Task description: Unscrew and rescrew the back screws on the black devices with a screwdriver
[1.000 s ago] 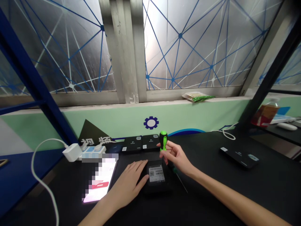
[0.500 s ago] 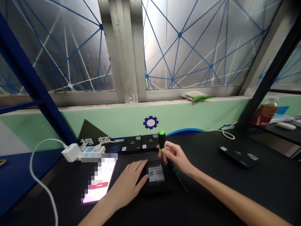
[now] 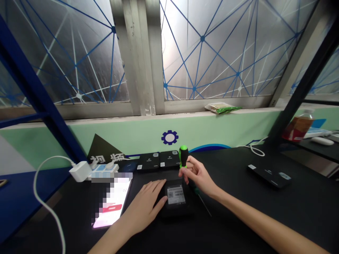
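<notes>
lit phone (image 3: 111, 206), white charger (image 3: 78, 170) with cable, two black boxes (image 3: 160, 160), flat black device (image 3: 268, 175), green packet (image 3: 221, 108) on sill

Phone screen (image 3: 111, 203) near left pixelated, screwdriver (image 3: 183, 156) tip hidden behind right hand (image 3: 199, 175), label print on black device (image 3: 176, 197) too small to read

Low in the middle of the frame, your left hand (image 3: 144, 204) lies flat on the small black device (image 3: 175, 197), while your right hand (image 3: 198, 176) grips a green-and-black screwdriver (image 3: 183, 157) upright at the device's far edge. A lit phone (image 3: 112, 204) lies just left.
</notes>
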Demonstrator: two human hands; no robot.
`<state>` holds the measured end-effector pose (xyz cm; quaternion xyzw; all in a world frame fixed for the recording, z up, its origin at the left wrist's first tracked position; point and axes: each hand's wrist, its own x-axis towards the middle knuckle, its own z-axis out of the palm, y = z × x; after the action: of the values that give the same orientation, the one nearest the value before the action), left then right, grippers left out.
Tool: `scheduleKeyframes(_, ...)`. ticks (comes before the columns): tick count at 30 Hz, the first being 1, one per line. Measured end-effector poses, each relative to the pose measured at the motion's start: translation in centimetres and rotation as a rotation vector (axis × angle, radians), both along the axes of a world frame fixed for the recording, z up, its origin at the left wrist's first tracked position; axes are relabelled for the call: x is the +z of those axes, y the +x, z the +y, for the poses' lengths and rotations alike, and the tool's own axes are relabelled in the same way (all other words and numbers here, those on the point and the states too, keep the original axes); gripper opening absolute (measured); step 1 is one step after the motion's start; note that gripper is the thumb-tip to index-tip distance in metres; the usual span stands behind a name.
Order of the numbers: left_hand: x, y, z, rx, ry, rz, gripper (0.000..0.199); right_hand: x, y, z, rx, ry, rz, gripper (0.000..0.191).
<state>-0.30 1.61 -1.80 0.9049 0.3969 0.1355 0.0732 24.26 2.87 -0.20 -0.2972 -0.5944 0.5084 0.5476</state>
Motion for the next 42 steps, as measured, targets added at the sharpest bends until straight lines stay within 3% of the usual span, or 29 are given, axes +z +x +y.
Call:
scheduleKeyframes(17,-0.46,-0.2,0.07,-0.002,0.023,-0.021,0.049,-0.18,-0.11,0.11,-0.008,-0.012,0.012,0.036)
scheduleKeyframes(31,-0.06,0.06,-0.04,0.01,-0.003,0.005,0.049,-0.26,0.29,0.26,0.056,0.028,-0.012,0.028)
scheduleKeyframes(37,-0.01,0.11,-0.04,0.009,-0.002,0.018,0.05,-0.55,0.02,0.42,0.007,-0.018,0.007,0.041)
scheduleKeyframes(42,0.03,0.04,-0.04,0.006,0.001,0.01,0.05,-0.54,0.07,0.41,0.022,-0.016,0.014,0.032)
